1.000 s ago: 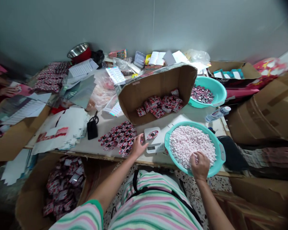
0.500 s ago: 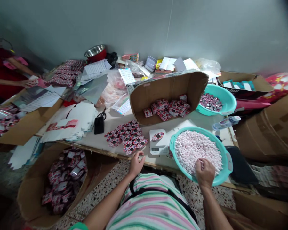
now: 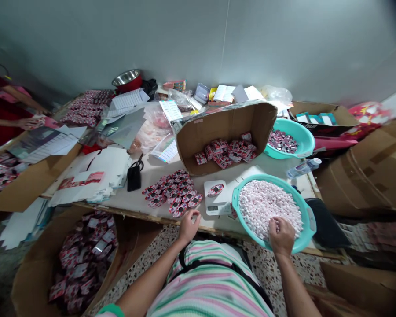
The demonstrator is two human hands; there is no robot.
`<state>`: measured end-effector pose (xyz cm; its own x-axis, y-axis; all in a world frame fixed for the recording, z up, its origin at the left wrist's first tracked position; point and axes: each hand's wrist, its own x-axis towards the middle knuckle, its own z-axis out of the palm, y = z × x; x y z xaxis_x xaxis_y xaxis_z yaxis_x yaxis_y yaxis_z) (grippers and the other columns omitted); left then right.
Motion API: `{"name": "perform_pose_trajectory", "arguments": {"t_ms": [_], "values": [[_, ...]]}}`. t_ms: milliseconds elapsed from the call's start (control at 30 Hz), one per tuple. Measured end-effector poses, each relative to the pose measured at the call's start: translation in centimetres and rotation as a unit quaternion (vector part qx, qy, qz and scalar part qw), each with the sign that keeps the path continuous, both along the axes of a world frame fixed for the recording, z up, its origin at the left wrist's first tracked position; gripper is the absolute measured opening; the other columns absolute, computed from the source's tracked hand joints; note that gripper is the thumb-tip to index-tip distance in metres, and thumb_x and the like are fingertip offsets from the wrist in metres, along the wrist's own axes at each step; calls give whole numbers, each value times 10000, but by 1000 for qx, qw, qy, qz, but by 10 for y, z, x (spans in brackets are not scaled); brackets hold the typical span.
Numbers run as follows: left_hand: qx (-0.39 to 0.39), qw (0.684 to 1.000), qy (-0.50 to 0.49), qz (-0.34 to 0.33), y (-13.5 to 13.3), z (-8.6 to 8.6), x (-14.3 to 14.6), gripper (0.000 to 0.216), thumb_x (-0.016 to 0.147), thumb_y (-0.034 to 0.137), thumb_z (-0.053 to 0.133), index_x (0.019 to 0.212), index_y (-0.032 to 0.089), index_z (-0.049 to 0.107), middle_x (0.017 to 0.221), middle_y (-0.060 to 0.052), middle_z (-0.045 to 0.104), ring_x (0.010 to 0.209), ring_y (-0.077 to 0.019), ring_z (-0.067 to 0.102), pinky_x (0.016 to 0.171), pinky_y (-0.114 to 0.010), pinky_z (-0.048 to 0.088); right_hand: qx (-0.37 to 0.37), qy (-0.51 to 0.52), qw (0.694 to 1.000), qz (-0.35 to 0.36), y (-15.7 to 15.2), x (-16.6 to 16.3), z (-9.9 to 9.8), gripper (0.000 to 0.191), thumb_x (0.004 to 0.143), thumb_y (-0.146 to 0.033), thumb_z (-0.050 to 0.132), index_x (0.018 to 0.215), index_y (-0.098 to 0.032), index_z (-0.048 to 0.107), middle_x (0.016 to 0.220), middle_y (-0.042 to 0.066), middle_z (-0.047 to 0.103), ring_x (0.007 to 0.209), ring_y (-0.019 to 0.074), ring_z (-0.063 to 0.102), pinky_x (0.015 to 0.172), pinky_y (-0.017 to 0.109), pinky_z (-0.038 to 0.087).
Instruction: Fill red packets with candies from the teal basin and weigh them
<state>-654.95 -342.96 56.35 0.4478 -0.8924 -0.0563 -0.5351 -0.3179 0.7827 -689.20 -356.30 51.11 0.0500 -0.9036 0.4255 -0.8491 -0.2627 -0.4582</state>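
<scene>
My right hand (image 3: 281,235) rests in a turquoise basin (image 3: 310,214) full of small white and pinkish pieces (image 3: 267,202), its fingers curled down among them; what lies under the fingertips is partly hidden. At the table's front edge is my left hand (image 3: 189,225), fingers loosely bent, thumb apart, nothing visible in it. Just beyond it, oval red-and-white packs (image 3: 173,191) with dark round centres lie in close rows. A white digital scale (image 3: 214,210) stands between these rows and the basin, with one oval pack (image 3: 215,190) on its plate.
A tipped cardboard box (image 3: 191,132) holding red packs lies behind the scale. Behind the basin stand a bottle (image 3: 304,167) and a second turquoise basin (image 3: 306,136). A large carton (image 3: 28,281) of packs is at lower left. A co-worker's hand (image 3: 33,122) shows at far left.
The whole view has shifted slightly, with the table's things a little further left. Both my hands stay nearly in place, the right one still among the white pieces.
</scene>
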Motion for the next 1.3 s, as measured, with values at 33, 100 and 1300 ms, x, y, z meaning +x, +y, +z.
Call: {"name": "perform_pose_trajectory", "arguments": {"t_ms": [33,100,1300], "values": [[-2,1000,-1,-3,-1,0,1,129,825,264,495,884,212,597,875,-32,666,870,-184,614,767,-323,489,1,3,1000,-2,0,0,0,287,845,-374,427,895,-148,598,874,123,623,834,248,548,812,391,394],[-6,1000,-2,-9,-3,2,3,131,826,262,493,882,214,602,872,-32,668,873,-186,618,773,-327,492,7,10,1000,-2,-1,1,-1,310,843,-384,422,910,-143,604,887,131,624,854,256,550,816,398,396],[-20,999,33,2,-11,-3,3,88,806,174,525,853,202,593,876,-32,647,914,-186,583,845,-318,453,378,26,925,43,-65,4,56,436,548,-634,566,641,-230,704,669,54,694,677,284,637,570,332,409]]}}
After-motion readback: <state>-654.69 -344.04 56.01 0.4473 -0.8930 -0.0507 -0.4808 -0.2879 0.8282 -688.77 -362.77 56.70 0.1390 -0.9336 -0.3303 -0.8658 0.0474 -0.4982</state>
